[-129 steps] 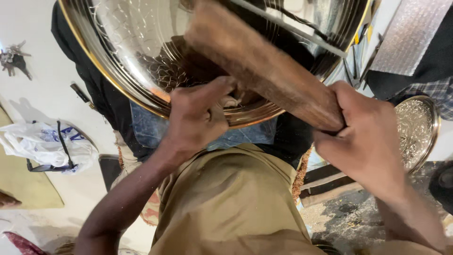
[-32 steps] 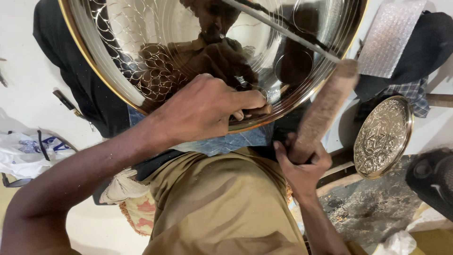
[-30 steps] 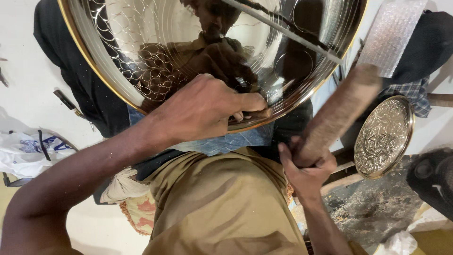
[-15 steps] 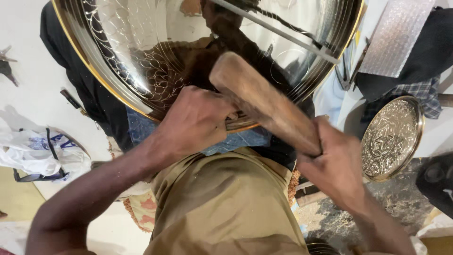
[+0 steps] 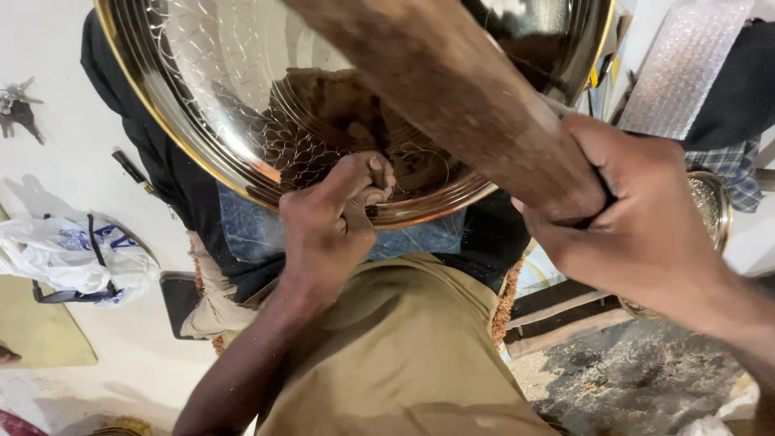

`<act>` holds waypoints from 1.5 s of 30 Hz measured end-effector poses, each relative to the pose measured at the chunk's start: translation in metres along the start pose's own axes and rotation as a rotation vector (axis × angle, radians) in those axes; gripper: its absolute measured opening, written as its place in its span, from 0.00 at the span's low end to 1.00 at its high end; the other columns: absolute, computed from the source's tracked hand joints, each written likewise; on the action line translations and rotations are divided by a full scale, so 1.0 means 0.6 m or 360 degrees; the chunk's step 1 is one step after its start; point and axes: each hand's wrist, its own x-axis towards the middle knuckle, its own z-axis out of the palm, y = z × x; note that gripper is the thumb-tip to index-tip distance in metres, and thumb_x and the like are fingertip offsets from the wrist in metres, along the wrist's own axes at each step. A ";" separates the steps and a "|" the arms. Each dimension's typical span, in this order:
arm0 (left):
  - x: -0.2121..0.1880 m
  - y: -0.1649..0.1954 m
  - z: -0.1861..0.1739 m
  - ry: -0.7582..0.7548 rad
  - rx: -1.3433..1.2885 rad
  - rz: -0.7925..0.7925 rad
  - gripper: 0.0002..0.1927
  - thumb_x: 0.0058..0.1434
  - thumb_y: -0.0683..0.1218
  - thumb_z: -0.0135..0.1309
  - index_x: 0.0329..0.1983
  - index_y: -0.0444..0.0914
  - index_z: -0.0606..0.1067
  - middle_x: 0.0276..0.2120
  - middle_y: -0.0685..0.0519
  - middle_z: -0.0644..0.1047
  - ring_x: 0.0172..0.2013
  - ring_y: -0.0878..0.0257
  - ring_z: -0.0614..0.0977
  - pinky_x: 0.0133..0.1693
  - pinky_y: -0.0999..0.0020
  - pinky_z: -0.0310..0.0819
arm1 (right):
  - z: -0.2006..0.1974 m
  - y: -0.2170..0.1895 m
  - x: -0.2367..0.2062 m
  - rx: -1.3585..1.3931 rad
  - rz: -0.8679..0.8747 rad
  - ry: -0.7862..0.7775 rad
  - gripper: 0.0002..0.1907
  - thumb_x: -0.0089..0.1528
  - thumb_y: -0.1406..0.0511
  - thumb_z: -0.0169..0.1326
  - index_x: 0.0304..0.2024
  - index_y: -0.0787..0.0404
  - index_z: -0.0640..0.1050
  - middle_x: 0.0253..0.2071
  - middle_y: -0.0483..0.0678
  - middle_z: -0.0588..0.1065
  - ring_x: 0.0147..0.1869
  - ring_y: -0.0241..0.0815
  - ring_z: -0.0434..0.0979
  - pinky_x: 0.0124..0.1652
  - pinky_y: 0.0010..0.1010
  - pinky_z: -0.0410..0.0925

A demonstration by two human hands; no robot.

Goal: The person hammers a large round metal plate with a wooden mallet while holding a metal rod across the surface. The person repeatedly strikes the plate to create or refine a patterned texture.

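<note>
Right hand (image 5: 638, 218) grip closed on wooden mallet (image 5: 468, 105) | left hand (image 5: 331, 226) fist pinches small tool against brass plate (image 5: 226, 105) | white bag (image 5: 73, 258) left

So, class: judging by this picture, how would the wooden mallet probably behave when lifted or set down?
The wooden mallet looks thick and solid, so probably stiff and fairly heavy. Its surface seems rough and matte, so the right hand wrapped around it likely grips without slipping. Its rounded shape suggests that it could roll if laid down.
</note>
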 end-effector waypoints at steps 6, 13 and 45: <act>-0.003 -0.011 -0.003 0.0030 0.0003 0.0009 0.20 0.53 0.29 0.50 0.47 0.36 0.77 0.38 0.48 0.84 0.37 0.61 0.88 0.38 0.71 0.81 | -0.007 -0.040 0.045 -0.0946 -0.0111 -0.0412 0.16 0.48 0.67 0.61 0.35 0.63 0.70 0.20 0.48 0.71 0.18 0.42 0.71 0.20 0.37 0.65; -0.026 0.011 0.023 0.0414 -0.0018 -0.0045 0.13 0.56 0.28 0.50 0.43 0.33 0.75 0.35 0.48 0.83 0.37 0.62 0.88 0.39 0.71 0.82 | -0.018 -0.112 0.078 -0.1060 0.0114 -0.0571 0.15 0.53 0.65 0.59 0.36 0.61 0.67 0.20 0.49 0.69 0.22 0.46 0.72 0.26 0.40 0.68; 0.102 -0.025 -0.018 -0.1085 0.0249 0.0665 0.22 0.53 0.43 0.56 0.53 0.45 0.75 0.28 0.47 0.79 0.24 0.54 0.81 0.32 0.57 0.77 | 0.145 0.071 -0.086 0.0414 0.0025 0.0561 0.07 0.56 0.71 0.59 0.35 0.62 0.74 0.19 0.46 0.72 0.19 0.36 0.70 0.25 0.29 0.64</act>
